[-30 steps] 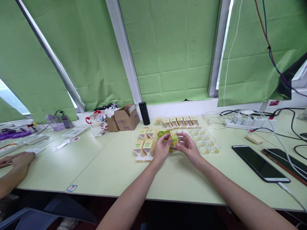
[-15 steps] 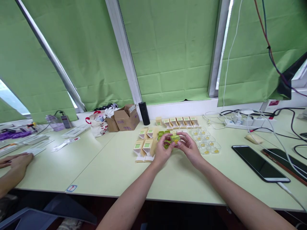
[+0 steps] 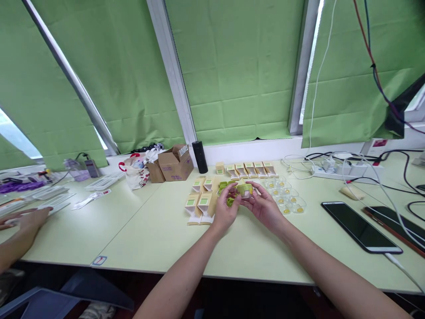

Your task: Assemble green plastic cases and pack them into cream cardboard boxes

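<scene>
Between my two hands, above the table, is a small clear container with a green lid. My left hand grips it from the left with thumb and fingers. From the right, my right hand pinches its other side. Several green lids lie behind my left hand, partly hidden by it. To the right of my right hand stand several clear plastic cups with yellow spots inside. Open cardboard boxes with green labels stand left of my left hand.
More small boxes line the back by a black cylinder. A carton and a bag stand left. Phones and a power strip with cables lie right. Another person's hands are at far left.
The container has turned in my hands, so its yellow mark no longer faces me and its clear side shows. My right fingers have shifted on it. The other person's hand has moved slightly right.
</scene>
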{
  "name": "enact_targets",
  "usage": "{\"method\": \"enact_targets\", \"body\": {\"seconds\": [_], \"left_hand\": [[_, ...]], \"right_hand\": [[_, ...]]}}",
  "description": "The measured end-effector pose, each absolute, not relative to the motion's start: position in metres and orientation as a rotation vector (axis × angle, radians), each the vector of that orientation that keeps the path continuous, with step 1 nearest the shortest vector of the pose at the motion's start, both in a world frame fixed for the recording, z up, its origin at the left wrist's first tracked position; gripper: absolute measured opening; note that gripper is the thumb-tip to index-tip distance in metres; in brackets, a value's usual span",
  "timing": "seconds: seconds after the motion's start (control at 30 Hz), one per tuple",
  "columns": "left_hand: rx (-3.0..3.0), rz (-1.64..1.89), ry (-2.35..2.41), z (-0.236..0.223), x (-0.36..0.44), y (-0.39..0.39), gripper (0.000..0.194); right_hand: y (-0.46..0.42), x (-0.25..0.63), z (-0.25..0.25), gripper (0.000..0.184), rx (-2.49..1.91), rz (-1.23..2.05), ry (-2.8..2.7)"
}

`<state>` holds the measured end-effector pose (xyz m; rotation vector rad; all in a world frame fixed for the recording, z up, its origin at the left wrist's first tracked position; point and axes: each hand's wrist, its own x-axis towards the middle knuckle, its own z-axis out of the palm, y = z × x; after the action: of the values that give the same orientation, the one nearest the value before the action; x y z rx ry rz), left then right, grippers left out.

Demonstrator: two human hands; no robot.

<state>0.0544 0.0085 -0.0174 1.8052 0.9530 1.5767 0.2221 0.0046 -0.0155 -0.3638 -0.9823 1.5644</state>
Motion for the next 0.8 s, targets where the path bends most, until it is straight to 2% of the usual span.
{"method": "enact_targets", "body": {"seconds": [0.23,0.5,0.67,0.8], "left_hand": [[1.763,1.591,0.879,-0.018,0.056,0.006,0.037],[1.737,1.568,0.897,-0.019,0.056,0.006,0.034],[1.698,1.566,0.913,-0.020,0.058,0.009,0.040],[1.670,1.532,0.920,-0.024,0.057,0.013,0.052]], "right_hand": [[0.014,0.226,-0.026,0.034,-0.340,1.653,-0.870],[0.015,0.226,-0.027,0.039,-0.358,1.657,-0.836],[0.011,0.227,-0.022,0.047,-0.406,1.610,-0.834],[0.007,0.226,-0.018,0.053,-0.448,1.531,-0.841]]}}
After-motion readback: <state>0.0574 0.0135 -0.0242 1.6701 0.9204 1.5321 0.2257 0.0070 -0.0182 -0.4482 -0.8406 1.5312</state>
